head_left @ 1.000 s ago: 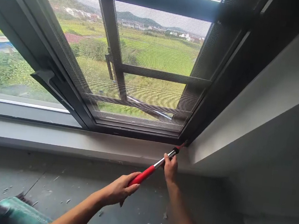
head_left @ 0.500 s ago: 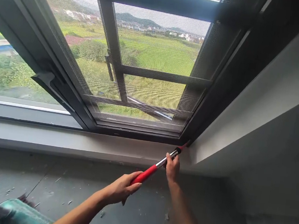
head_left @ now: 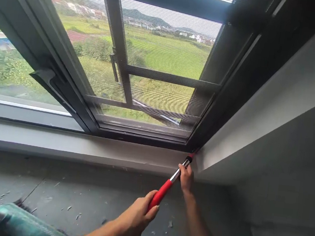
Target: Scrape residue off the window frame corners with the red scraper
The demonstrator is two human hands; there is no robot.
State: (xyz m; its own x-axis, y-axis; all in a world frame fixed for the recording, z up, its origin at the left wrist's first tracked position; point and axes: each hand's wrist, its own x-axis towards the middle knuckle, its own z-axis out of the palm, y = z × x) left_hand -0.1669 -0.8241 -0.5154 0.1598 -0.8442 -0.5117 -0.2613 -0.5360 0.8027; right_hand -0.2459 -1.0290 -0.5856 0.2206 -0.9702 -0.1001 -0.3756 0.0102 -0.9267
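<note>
A long tool with a red handle (head_left: pixel 164 192), a chrome shaft and a black collar runs slantwise up to the window's lower right corner. Its thin reddish tip (head_left: pixel 193 154) meets the corner where frame, sill and side wall join; the exact contact is too small to make out. My left hand (head_left: pixel 143 215) is wrapped around the lower part of the red grip. Higher up, my right hand (head_left: pixel 186 176) closes on the chrome shaft just below the collar. The dark window frame (head_left: pixel 143 140) and white sill (head_left: pixel 86 146) lie directly beyond my hands.
A mesh screen (head_left: pixel 164 54) fills the frame, with fields outside. To the left a window handle (head_left: pixel 44 76) juts out. A white side wall (head_left: pixel 247 124) rises on the right. A dusty green broom head (head_left: pixel 28 224) lies low left, above a floor (head_left: pixel 103 195) with scattered debris.
My left hand has shifted right and a little down, so the tool stands steeper. My right hand has moved slightly right. The tool's tip stays at the same corner.
</note>
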